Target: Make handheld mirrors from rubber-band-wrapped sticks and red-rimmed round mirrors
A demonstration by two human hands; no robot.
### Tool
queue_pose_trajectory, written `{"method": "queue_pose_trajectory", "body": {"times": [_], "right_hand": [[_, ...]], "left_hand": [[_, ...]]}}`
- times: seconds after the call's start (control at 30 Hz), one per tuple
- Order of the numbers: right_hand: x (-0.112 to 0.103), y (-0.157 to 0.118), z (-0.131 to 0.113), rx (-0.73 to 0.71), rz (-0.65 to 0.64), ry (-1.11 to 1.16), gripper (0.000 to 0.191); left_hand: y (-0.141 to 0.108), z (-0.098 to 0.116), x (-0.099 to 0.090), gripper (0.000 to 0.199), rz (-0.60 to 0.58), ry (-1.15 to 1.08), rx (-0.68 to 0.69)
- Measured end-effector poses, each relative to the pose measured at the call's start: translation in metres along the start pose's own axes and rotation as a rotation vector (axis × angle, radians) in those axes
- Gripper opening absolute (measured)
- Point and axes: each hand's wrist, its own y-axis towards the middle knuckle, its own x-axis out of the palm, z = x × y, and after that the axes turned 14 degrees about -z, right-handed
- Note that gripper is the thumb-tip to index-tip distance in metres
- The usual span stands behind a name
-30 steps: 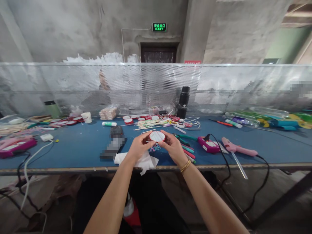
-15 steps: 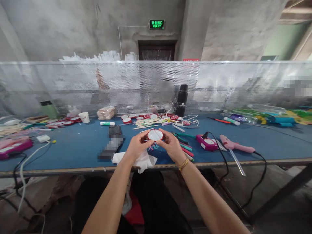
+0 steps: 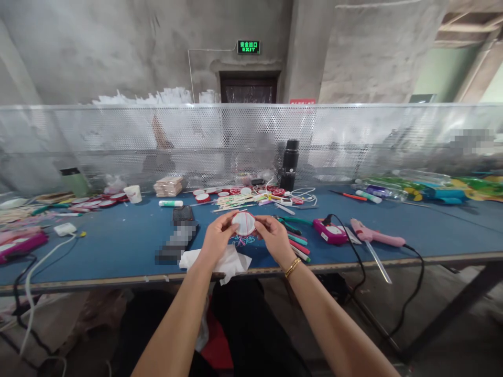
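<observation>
Between my two hands, just above the front part of the table, is a small round drum-like disc (image 3: 244,224) with a white face and a red rim. A thin reddish line crosses its face. My left hand (image 3: 217,236) grips the disc's left edge with thumb and fingers. My right hand (image 3: 274,236) pinches the opposite edge. Thin blue and pink cords (image 3: 243,241) lie on the table behind and below the disc. A crumpled white tissue (image 3: 231,263) rests near my left wrist, at the table's front edge.
On the blue table (image 3: 129,241) stand a black bottle (image 3: 290,165) and a paper cup (image 3: 133,194). Several red-rimmed discs (image 3: 203,198) and wooden sticks (image 3: 236,201) lie toward the back. Markers (image 3: 301,246), a magenta box (image 3: 330,232) and a pink glue gun (image 3: 375,234) are to the right.
The disc has tilted so its white face turns more toward me, and its line now runs nearly upright instead of slanting. Both hands still hold it. My view has shifted slightly.
</observation>
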Motion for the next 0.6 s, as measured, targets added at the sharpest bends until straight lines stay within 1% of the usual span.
{"method": "queue_pose_trajectory", "body": {"times": [0.07,0.17,0.27,0.33,0.4,0.47,0.53,0.6], "right_hand": [[0.0002,-0.0002,-0.0018,0.008,0.012,-0.026,0.034],[0.0012,-0.0012,-0.0052,0.003,-0.008,-0.033,0.032],[0.0018,-0.0014,-0.0064,0.028,0.005,0.013,0.033],[0.0017,-0.0011,-0.0059,0.045,0.035,0.043,0.034],[0.0015,-0.0007,-0.0052,0.049,0.053,0.070,0.036],[0.0013,-0.0006,-0.0053,0.043,0.042,0.103,0.038],[0.0013,-0.0008,-0.0061,0.041,0.015,0.126,0.040],[0.0014,-0.0012,-0.0074,0.044,-0.007,0.121,0.039]], "left_hand": [[0.0001,0.0014,0.0011,0.048,0.009,-0.019,-0.024],[-0.0007,0.0041,0.0022,0.047,0.020,-0.026,-0.068],[-0.0015,0.0049,0.0029,0.048,-0.011,0.005,-0.055],[-0.0016,0.0043,0.0035,0.057,-0.075,0.035,-0.013],[-0.0014,0.0038,0.0040,0.073,-0.143,0.082,0.013],[-0.0016,0.0042,0.0046,0.085,-0.174,0.135,0.020],[-0.0023,0.0054,0.0048,0.090,-0.180,0.178,0.023],[-0.0033,0.0066,0.0045,0.086,-0.171,0.186,0.027]]}}
